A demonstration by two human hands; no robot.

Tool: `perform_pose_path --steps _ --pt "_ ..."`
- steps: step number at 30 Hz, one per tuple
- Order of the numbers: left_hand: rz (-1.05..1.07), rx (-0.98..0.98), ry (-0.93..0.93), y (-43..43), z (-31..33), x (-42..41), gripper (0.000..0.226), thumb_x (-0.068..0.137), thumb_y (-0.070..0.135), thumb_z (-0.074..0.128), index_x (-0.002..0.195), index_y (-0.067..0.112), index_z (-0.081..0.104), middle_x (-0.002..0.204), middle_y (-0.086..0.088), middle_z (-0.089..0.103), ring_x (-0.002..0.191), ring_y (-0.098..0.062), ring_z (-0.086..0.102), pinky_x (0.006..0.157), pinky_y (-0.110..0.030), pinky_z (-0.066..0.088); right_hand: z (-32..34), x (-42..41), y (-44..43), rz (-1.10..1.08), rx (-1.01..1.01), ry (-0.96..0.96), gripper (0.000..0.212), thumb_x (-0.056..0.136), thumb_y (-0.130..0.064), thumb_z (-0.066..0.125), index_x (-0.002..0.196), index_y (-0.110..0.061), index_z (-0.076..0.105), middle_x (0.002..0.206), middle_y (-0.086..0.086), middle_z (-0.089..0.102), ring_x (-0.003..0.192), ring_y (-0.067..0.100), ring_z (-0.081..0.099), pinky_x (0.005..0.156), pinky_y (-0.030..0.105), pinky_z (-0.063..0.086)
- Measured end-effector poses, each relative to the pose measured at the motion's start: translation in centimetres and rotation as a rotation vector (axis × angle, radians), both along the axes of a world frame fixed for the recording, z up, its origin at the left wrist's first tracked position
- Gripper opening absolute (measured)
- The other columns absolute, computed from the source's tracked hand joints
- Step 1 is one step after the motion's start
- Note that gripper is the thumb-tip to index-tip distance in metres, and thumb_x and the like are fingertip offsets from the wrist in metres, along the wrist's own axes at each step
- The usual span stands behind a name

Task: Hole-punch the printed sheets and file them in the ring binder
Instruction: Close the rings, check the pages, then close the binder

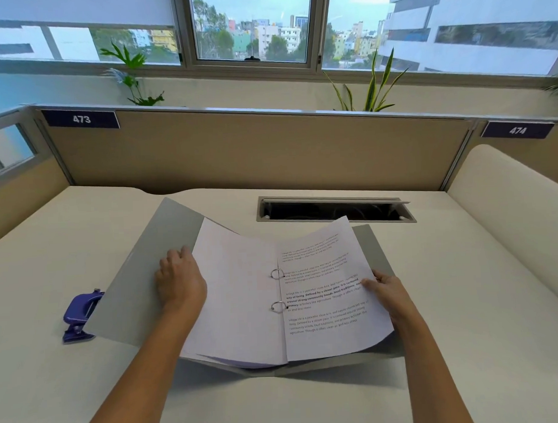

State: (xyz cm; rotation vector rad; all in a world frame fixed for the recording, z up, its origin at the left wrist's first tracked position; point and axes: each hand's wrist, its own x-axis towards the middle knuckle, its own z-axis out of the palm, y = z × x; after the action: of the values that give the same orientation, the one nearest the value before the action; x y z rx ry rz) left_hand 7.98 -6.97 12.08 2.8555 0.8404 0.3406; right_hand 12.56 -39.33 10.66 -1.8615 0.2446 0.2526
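The grey ring binder lies wide open in the middle of the pale surface, its two covers angled up off the desk, and the printed sheets are already threaded on both metal rings at the spine. The left hand is spread flat, palm down, pressing the outer edge of the blank left-hand page against the left cover, fingers loose and gripping nothing. The right hand pinches the right edge of the printed page, thumb on top of the text and the other fingers tucked underneath, out of sight. That right page bows upward slightly between the rings and the hand. Off to the left, the purple hole punch sits on the surface, its right side partly hidden behind the binder's left cover. On the far side, a cable slot is cut into the desk, just beyond the binder's far right corner, below the beige partition.
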Motion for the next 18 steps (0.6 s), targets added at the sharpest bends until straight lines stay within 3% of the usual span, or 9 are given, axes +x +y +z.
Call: perform_pose_path --steps 3,5,7,9,11,13,15,18 --pt "-0.067 -0.051 -0.096 -0.7 0.7 0.7 0.041 0.090 0.013 0.055 0.130 0.005 0.048 0.125 -0.017 0.051 0.114 -0.031 0.048 0.093 -0.036 0.042 2.0 -0.2 1.4 0.064 -0.077 -0.087 0.019 0.096 -0.015 0.046 0.110 -0.018 0.058 0.088 0.000 0.067 0.077 0.023 0.067 0.068 0.036 0.054" --pt "-0.178 -0.223 -0.202 -1.5 1.1 1.5 0.042 0.092 0.021 0.056 0.131 0.008 0.051 0.127 -0.016 0.053 0.115 -0.030 0.049 0.094 -0.035 0.042 3.3 -0.5 2.9 0.104 -0.115 -0.160 0.021 0.097 -0.015 0.044 0.112 -0.019 0.058 0.087 0.000 0.066 0.076 0.020 0.066 0.066 0.033 0.052" --pt "-0.277 -0.570 -0.226 -2.7 1.7 2.3 0.039 0.093 0.029 0.055 0.127 0.011 0.056 0.125 -0.009 0.057 0.114 -0.025 0.054 0.092 -0.030 0.043 4.3 -0.9 5.1 0.159 -0.151 -0.233 0.026 0.097 -0.014 0.042 0.117 -0.018 0.059 0.090 0.000 0.065 0.077 0.017 0.062 0.065 0.029 0.047" --pt "-0.322 -0.966 -0.133 -4.2 2.5 2.9 0.044 0.094 0.040 0.049 0.127 0.011 0.056 0.126 -0.006 0.059 0.113 -0.022 0.056 0.096 -0.031 0.046 5.0 -1.4 7.7 0.215 -0.212 -0.297 0.029 0.098 -0.015 0.042 0.122 -0.018 0.058 0.095 0.000 0.064 0.075 0.013 0.059 0.061 0.024 0.046" --pt "-0.317 -1.186 -0.049 -5.8 3.3 3.4 0.055 0.094 0.048 0.042 0.129 0.007 0.052 0.127 -0.009 0.058 0.113 -0.024 0.057 0.094 -0.033 0.049 5.0 -1.8 9.9 0.255 -0.300 -0.374 0.032 0.097 -0.016 0.042 0.125 -0.018 0.058 0.103 0.003 0.068 0.083 0.020 0.063 0.070 0.035 0.052" --pt "-0.312 -1.239 -0.002 -6.9 3.8 3.7 0.062 0.092 0.055 0.039 0.128 0.006 0.051 0.124 -0.009 0.058 0.111 -0.026 0.059 0.085 -0.031 0.052 4.9 -2.3 11.7 0.276 -0.364 -0.435 0.036 0.096 -0.016 0.041 0.129 -0.018 0.055 0.111 0.007 0.069 0.096 0.027 0.063 0.080 0.033 0.049" --pt "-0.324 -1.259 0.002 -7.5 4.1 3.8 0.057 0.090 0.057 0.042 0.119 0.009 0.056 0.114 -0.007 0.062 0.099 -0.022 0.063 0.070 -0.024 0.054 4.7 -2.8 13.0 0.305 -0.372 -0.473 0.036 0.099 -0.020 0.038 0.132 -0.018 0.053 0.114 0.009 0.068 0.101 0.027 0.062 0.078 0.030 0.045" --pt "-0.304 -1.250 -0.046 -7.5 4.2 3.9 0.031 0.095 0.033 0.050 0.107 0.005 0.060 0.102 -0.009 0.065 0.080 -0.014 0.064 0.056 -0.020 0.052 4.3 -3.5 14.3 0.363 -0.351 -0.493 0.035 0.100 -0.022 0.036 0.131 -0.021 0.052 0.111 0.008 0.069 0.094 0.024 0.063 0.072 0.028 0.045"
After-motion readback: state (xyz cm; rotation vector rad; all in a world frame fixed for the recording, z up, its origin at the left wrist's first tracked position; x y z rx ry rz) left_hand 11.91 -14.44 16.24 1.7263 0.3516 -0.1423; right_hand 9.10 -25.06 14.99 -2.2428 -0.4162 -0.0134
